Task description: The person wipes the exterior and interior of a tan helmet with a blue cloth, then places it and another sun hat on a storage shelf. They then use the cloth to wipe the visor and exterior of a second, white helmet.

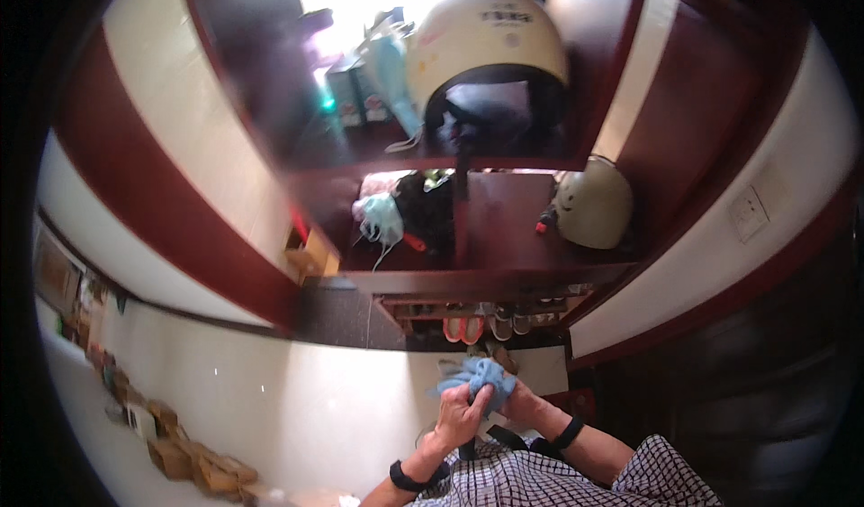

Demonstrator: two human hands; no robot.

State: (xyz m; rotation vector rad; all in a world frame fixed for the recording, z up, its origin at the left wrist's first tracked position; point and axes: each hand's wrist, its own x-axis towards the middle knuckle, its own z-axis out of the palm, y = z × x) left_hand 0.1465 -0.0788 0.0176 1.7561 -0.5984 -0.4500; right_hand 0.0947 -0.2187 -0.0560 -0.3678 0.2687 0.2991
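A crumpled light-blue cloth (486,374) is bunched up in front of my body, low in the picture. My left hand (461,415) is closed on its near side, with the thumb pressed against the fabric. At its right side my right hand (518,403) grips the same cloth, the fingers partly hidden behind the folds. Loose ends of the cloth stick out to the left and away from me. Dark bands circle both wrists.
Ahead stands a dark red cabinet (504,281) with a cream helmet (504,30) on top and an olive helmet (594,206) on the shelf below. Face masks hang at left. Shoes (463,329) fill the low rack. Cardboard boxes (207,466) lie along the floor at left.
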